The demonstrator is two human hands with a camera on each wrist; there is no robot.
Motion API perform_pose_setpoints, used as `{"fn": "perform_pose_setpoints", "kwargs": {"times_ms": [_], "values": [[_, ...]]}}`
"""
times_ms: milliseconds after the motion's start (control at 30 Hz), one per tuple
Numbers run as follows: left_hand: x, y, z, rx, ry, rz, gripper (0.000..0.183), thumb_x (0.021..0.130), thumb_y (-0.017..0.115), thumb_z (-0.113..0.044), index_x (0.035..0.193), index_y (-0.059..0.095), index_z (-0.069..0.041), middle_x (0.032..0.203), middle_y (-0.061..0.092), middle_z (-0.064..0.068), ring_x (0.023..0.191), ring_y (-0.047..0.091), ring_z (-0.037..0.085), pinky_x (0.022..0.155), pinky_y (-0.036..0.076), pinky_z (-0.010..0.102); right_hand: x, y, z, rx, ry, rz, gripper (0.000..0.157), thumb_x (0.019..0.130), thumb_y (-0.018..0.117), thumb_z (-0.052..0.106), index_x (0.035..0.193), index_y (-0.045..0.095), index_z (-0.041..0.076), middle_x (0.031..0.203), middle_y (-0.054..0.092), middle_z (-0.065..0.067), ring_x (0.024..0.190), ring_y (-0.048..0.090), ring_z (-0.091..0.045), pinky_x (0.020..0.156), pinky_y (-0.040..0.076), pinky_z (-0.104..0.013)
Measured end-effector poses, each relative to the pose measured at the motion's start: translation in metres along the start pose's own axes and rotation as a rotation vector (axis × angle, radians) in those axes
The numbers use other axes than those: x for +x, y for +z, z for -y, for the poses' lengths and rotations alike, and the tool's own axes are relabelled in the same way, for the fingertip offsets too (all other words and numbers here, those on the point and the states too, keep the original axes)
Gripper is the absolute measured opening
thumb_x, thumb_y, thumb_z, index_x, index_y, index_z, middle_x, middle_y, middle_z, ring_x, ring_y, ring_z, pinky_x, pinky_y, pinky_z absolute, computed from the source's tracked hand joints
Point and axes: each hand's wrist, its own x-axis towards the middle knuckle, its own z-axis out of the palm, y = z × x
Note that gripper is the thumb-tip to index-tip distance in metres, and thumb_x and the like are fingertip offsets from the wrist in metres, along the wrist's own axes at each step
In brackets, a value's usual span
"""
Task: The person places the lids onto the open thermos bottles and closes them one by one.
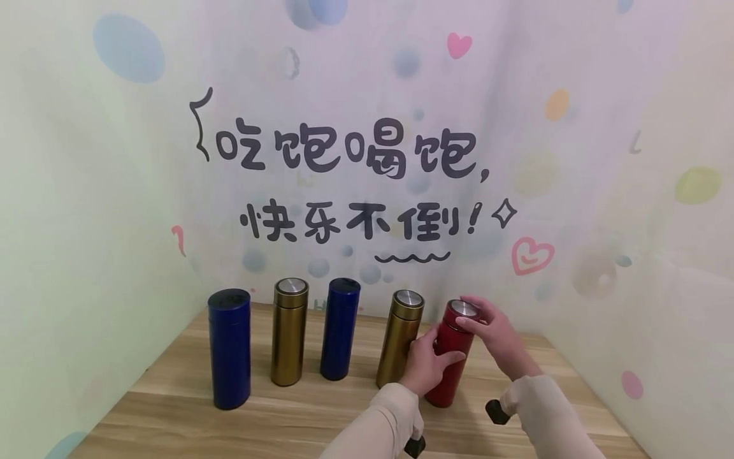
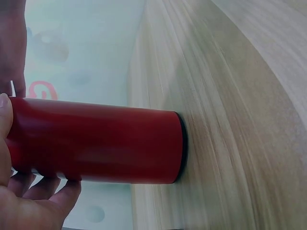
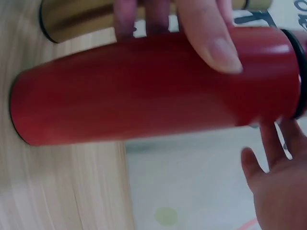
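A red thermos bottle with a silver-topped lid stands at the right end of a row, its base at the tabletop. My left hand grips the body from the left, thumb across the near side. In the left wrist view, its fingers curl round the red body. With thumb and fingers about the lid, my right hand holds the top from the right. The right wrist view has the left thumb on the bottle, while the right hand appears partly at the lid end.
Close to the left hand stands a gold thermos. Farther left are a blue thermos, another gold thermos and a larger blue thermos. All stand upright on the wood-grain table, before a printed backdrop.
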Motion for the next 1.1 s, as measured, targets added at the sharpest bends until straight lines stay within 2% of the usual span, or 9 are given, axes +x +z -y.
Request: {"fn": "perform_pose_setpoints", "kwargs": {"times_ms": [200,333,400,467,633,767,833,900,1100], "values": [[0.002,0.001,0.002,0.014,0.010,-0.002,0.051,0.086,0.074,-0.031,0.133,0.055,-0.029,0.117,0.064,-0.009,0.102,0.061,0.011,0.090,0.053,0.039,-0.003,0.018,0.006,-0.088,0.039,-0.180,0.067,0.085,0.075,0.041,0.135,0.043,0.009,0.125,0.055,-0.017,0.111,0.053,-0.033,0.093,0.049,-0.046],[0.003,0.001,0.002,0.035,0.009,-0.007,0.051,0.085,0.075,-0.032,0.133,0.056,-0.027,0.117,0.065,-0.008,0.103,0.062,0.011,0.090,0.052,0.040,-0.005,0.025,0.012,-0.124,0.073,-0.229,0.072,0.085,0.074,0.044,0.136,0.040,0.008,0.126,0.053,-0.018,0.113,0.052,-0.033,0.095,0.048,-0.049],[0.004,0.001,0.003,0.036,-0.009,-0.006,0.051,0.085,0.075,-0.033,0.132,0.056,-0.029,0.116,0.065,-0.010,0.103,0.061,0.010,0.091,0.052,0.040,-0.005,0.025,0.014,-0.120,0.076,-0.217,0.070,0.086,0.073,0.042,0.138,0.039,0.008,0.128,0.052,-0.019,0.115,0.051,-0.034,0.096,0.046,-0.050],[0.004,0.001,0.003,0.035,-0.007,-0.005,0.051,0.085,0.075,-0.033,0.132,0.056,-0.029,0.116,0.065,-0.010,0.103,0.061,0.010,0.091,0.052,0.040,-0.005,0.023,0.013,-0.094,0.072,-0.168,0.068,0.088,0.071,0.039,0.140,0.038,0.010,0.131,0.050,-0.018,0.117,0.049,-0.035,0.097,0.046,-0.051],[0.001,0.002,0.002,0.016,0.012,0.000,0.051,0.086,0.074,-0.032,0.133,0.056,-0.028,0.116,0.064,-0.009,0.102,0.061,0.011,0.090,0.053,0.039,0.000,0.008,0.006,0.078,0.037,0.031,0.059,0.094,0.062,0.023,0.146,0.036,0.011,0.135,0.044,-0.019,0.121,0.043,-0.032,0.097,0.044,-0.040],[-0.001,0.001,-0.001,0.001,0.016,0.004,0.049,0.086,0.074,-0.032,0.132,0.056,-0.028,0.115,0.065,-0.010,0.101,0.061,0.011,0.089,0.053,0.039,0.002,-0.002,0.004,0.159,0.011,0.137,0.057,0.096,0.057,0.015,0.148,0.034,0.008,0.135,0.043,-0.020,0.121,0.042,-0.030,0.099,0.041,-0.034],[-0.001,0.001,-0.001,-0.002,0.018,0.004,0.048,0.086,0.074,-0.031,0.131,0.056,-0.028,0.113,0.065,-0.010,0.099,0.061,0.010,0.088,0.053,0.038,0.002,-0.005,0.004,0.146,0.008,0.151,0.058,0.096,0.057,0.015,0.148,0.034,0.008,0.135,0.044,-0.020,0.121,0.043,-0.030,0.100,0.039,-0.037],[-0.001,0.001,-0.001,-0.001,0.019,0.004,0.047,0.086,0.074,-0.031,0.130,0.057,-0.028,0.112,0.065,-0.010,0.098,0.061,0.010,0.088,0.053,0.037,0.001,-0.005,0.005,0.115,0.021,0.130,0.058,0.095,0.060,0.017,0.147,0.037,0.010,0.135,0.046,-0.020,0.120,0.044,-0.031,0.101,0.038,-0.041],[-0.001,0.000,0.001,0.000,0.001,0.004,0.047,0.086,0.074,-0.032,0.130,0.057,-0.030,0.113,0.064,-0.013,0.099,0.060,0.008,0.089,0.053,0.037,-0.004,0.003,0.009,-0.021,0.040,0.008,0.062,0.090,0.070,0.028,0.144,0.043,0.012,0.132,0.051,-0.019,0.117,0.049,-0.034,0.098,0.042,-0.048]]}}
